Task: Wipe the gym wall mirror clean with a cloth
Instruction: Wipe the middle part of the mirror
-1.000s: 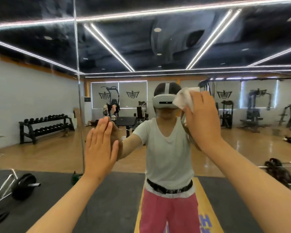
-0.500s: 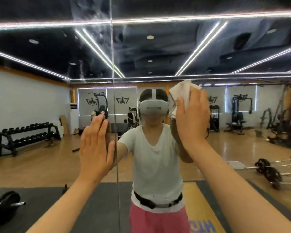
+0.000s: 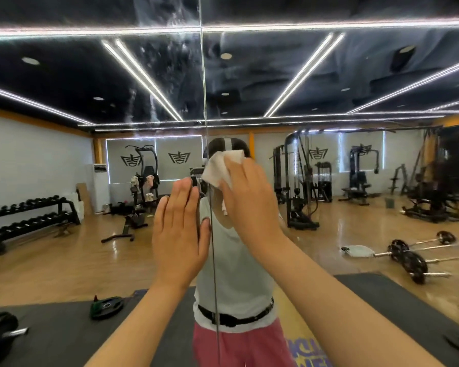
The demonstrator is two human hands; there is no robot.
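The wall mirror (image 3: 355,75) fills the view, with a vertical seam (image 3: 206,115) between two panels near the centre. Smears and streaks (image 3: 167,64) show on the glass left of the seam, high up. My right hand (image 3: 249,202) presses a white cloth (image 3: 220,168) flat against the glass just right of the seam, at head height. My left hand (image 3: 178,229) lies flat on the mirror with straight fingers, just left of the seam and below the cloth. My reflection stands behind both hands, mostly hidden by them.
The mirror reflects the gym: a dumbbell rack (image 3: 24,218) at left, weight machines (image 3: 300,181) at the back, barbells (image 3: 408,255) on the wood floor at right, weight plates (image 3: 106,307) on the dark mat at lower left.
My view has shifted so the seam now sits at centre. The right hand with the cloth has slid left toward the seam, and both hands are now closer together.
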